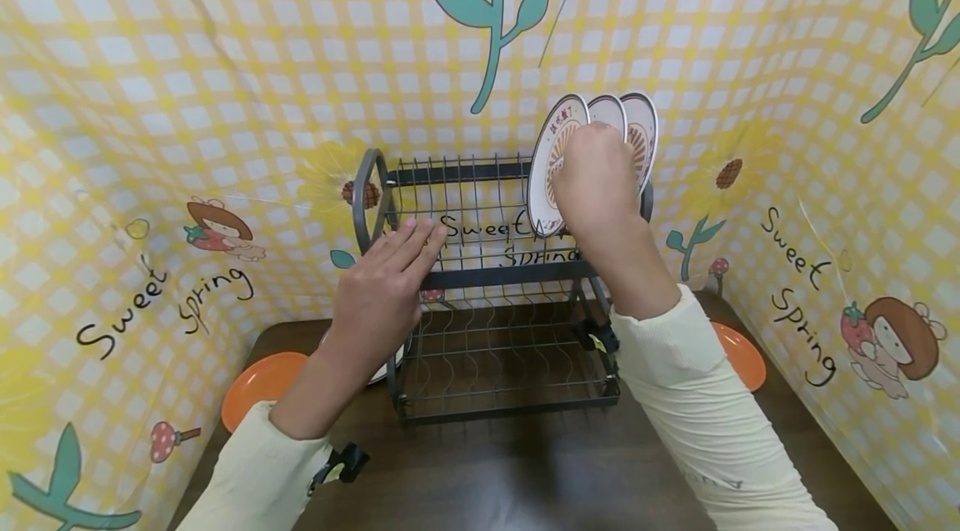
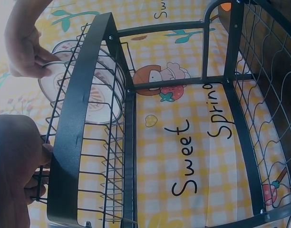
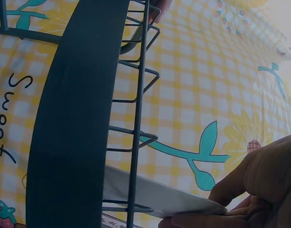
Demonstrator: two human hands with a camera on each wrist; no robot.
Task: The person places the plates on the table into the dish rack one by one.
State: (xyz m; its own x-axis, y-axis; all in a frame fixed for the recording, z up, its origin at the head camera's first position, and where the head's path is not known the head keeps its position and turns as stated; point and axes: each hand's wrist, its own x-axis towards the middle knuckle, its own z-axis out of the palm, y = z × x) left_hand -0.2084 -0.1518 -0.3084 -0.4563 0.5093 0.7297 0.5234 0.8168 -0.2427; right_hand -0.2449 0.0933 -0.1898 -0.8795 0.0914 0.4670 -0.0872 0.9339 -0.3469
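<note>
Three white plates with red print stand on edge at the right end of the dark wire dish rack's (image 1: 510, 271) upper shelf: a left plate (image 1: 547, 152), a middle plate (image 1: 609, 109) and a right plate (image 1: 642, 118). My right hand (image 1: 600, 177) pinches a plate by its upper edge. In the right wrist view, thumb and fingers of the right hand (image 3: 255, 190) meet on a plate's rim (image 3: 179, 202). My left hand (image 1: 382, 285) rests on the shelf's left part, fingers stretched over the front rail and touching the wires; its thumb is hidden in the head view.
An orange plate (image 1: 258, 385) lies on the dark table (image 1: 480, 473) at left, another orange plate (image 1: 741, 356) at right. Part of a white plate (image 1: 388, 368) shows behind the left wrist. Checked yellow cloth (image 1: 300, 56) surrounds the table at the back and sides.
</note>
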